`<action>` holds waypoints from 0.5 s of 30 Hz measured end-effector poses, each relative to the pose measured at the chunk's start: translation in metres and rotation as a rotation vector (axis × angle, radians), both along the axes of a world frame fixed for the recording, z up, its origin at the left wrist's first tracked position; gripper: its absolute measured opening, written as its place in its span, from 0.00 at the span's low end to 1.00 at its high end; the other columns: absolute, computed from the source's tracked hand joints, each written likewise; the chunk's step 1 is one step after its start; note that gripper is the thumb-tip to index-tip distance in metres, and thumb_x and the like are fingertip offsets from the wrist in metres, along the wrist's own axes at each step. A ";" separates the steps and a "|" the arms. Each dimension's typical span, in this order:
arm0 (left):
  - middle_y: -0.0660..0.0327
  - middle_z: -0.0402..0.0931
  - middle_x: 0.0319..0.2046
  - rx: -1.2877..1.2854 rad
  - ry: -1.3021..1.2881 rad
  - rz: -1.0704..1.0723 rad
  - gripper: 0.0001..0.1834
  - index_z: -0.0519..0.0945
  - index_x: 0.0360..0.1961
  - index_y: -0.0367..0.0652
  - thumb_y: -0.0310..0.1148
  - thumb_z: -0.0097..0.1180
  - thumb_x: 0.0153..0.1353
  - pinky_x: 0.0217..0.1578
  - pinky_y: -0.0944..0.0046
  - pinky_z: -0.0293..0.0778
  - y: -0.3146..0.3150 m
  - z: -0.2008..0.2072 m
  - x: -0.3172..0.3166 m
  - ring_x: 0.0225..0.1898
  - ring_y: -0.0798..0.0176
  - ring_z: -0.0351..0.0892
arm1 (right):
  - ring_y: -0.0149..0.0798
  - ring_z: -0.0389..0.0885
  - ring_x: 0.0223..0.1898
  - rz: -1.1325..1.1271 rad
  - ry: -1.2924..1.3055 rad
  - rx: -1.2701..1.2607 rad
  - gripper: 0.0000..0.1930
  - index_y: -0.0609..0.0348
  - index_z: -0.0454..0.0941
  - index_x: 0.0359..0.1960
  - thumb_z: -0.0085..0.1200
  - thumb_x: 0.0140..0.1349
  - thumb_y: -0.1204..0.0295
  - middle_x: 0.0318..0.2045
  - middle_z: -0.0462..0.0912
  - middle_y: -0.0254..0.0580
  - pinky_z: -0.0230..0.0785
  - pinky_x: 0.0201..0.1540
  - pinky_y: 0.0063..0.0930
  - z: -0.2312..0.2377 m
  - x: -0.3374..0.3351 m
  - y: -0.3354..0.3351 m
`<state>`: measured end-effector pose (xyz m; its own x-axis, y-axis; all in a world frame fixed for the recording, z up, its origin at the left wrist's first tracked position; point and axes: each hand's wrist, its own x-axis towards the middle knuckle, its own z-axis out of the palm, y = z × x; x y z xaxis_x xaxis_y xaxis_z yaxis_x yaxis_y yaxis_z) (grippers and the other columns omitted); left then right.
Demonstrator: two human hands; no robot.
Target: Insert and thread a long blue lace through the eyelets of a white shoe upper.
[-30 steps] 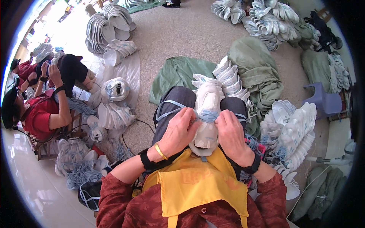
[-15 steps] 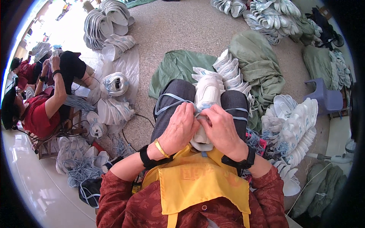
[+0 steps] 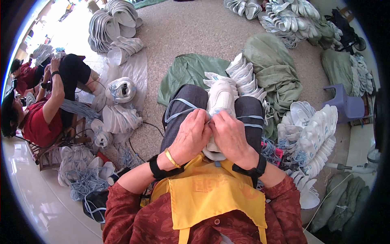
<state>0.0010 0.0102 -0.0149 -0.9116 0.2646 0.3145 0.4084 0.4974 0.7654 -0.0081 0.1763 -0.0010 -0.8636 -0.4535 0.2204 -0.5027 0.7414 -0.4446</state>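
A white shoe (image 3: 221, 101) lies lengthwise between my thighs, toe pointing away from me. Over its lacing my left hand (image 3: 189, 132) and my right hand (image 3: 230, 134) meet, thumbs and fingers pinched together. Both grip a pale blue shoelace (image 3: 188, 102), which loops across my left thigh; another strand (image 3: 251, 117) crosses my right thigh. Fingers cover the part of the lace being pinched and much of the shoe's opening. Below my wrists, the shoe's heel rests by the yellow apron (image 3: 217, 195).
Nested white shoe parts (image 3: 243, 75) stand just past my knees, beside green sacking (image 3: 270, 65). More stacks (image 3: 313, 138) sit at right near a purple stool (image 3: 344, 103). At left, a seated co-worker (image 3: 42, 122) is near shoes, blue laces (image 3: 87, 185) and a black cable (image 3: 152, 125).
My right hand has shifted slightly left, its fingertips closer to those of my left hand. The shoe stays in place between my thighs.
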 end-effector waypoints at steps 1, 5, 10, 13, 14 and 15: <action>0.49 0.71 0.31 0.009 0.003 0.018 0.09 0.69 0.37 0.36 0.19 0.55 0.58 0.36 0.49 0.72 0.001 0.001 0.000 0.35 0.41 0.75 | 0.54 0.84 0.38 -0.002 0.002 -0.001 0.05 0.64 0.77 0.36 0.57 0.59 0.78 0.36 0.77 0.51 0.77 0.39 0.43 0.002 0.000 0.000; 0.52 0.70 0.29 0.035 -0.045 0.059 0.09 0.69 0.36 0.36 0.19 0.57 0.58 0.32 0.52 0.72 0.000 0.005 0.001 0.31 0.47 0.74 | 0.52 0.84 0.37 -0.018 0.013 0.177 0.07 0.63 0.76 0.36 0.59 0.57 0.78 0.35 0.78 0.50 0.77 0.37 0.42 0.022 0.003 0.011; 0.54 0.71 0.29 0.010 -0.036 0.013 0.08 0.70 0.36 0.36 0.18 0.58 0.59 0.31 0.57 0.71 -0.006 0.018 -0.004 0.29 0.51 0.74 | 0.33 0.77 0.25 -0.053 -0.454 -0.296 0.06 0.65 0.77 0.32 0.62 0.62 0.77 0.26 0.79 0.38 0.69 0.29 0.28 0.133 0.011 0.059; 0.56 0.73 0.31 0.143 -0.106 -0.176 0.08 0.73 0.38 0.36 0.19 0.59 0.60 0.32 0.60 0.73 -0.001 0.037 -0.019 0.32 0.55 0.76 | 0.26 0.73 0.25 -0.044 -0.442 -0.380 0.05 0.65 0.78 0.33 0.61 0.64 0.77 0.27 0.78 0.35 0.66 0.30 0.23 0.156 0.016 0.067; 0.57 0.74 0.32 0.230 -0.187 -0.288 0.08 0.74 0.40 0.36 0.19 0.59 0.61 0.34 0.62 0.73 0.001 0.043 -0.024 0.33 0.57 0.78 | 0.26 0.73 0.25 -0.054 -0.440 -0.382 0.05 0.65 0.78 0.33 0.61 0.64 0.77 0.27 0.78 0.35 0.66 0.30 0.23 0.153 0.014 0.066; 0.59 0.75 0.34 0.231 -0.137 -0.397 0.09 0.76 0.44 0.37 0.20 0.59 0.64 0.36 0.63 0.75 0.003 0.044 -0.030 0.36 0.61 0.79 | 0.24 0.73 0.26 -0.056 -0.480 -0.466 0.05 0.65 0.78 0.33 0.61 0.64 0.77 0.27 0.78 0.34 0.66 0.30 0.22 0.146 0.007 0.064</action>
<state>-0.0294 0.0133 0.0291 -0.7916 0.5379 0.2899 0.4196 0.1336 0.8978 -0.0015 0.2403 0.1453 -0.9341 -0.3555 -0.0316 -0.1361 0.4367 -0.8892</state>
